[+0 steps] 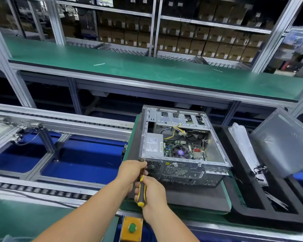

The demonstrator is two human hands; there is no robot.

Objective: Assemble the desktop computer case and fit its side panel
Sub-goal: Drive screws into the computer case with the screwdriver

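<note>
1. Two hands worked one screwdriver point(141, 190): the right hand point(151, 193) was wrapped round its yellow-and-black handle, a closed grip on the tool.
2. The left hand point(132, 170) was curled round the shaft near the tip, steadying it against the rear left corner of the case point(180, 147); its fingers were clamped on the shaft, and the tip itself was hidden behind them.
3. Whether a screw sat under the tip could not be told.
4. The case lay on its side on a dark mat point(196, 198), on a green-edged pallet point(226, 193) set on the conveyor line, with its rear ports facing the person.
5. Its upper side was open, so the power supply point(153, 144), the fan point(180, 151), the board and loose cables showed inside.
6. A grey panel point(285, 142), probably the side panel, leaned in a black foam tray point(252, 212) well to the right of the case, apart from it, beside a plastic bag point(243, 145).
7. Judged from this, the internals were in and rear fastening was under way; the panel was not yet fitted, so closing the case remained.
8. A yellow box with a green button point(132, 227) sat at the table edge below the hands.
</note>
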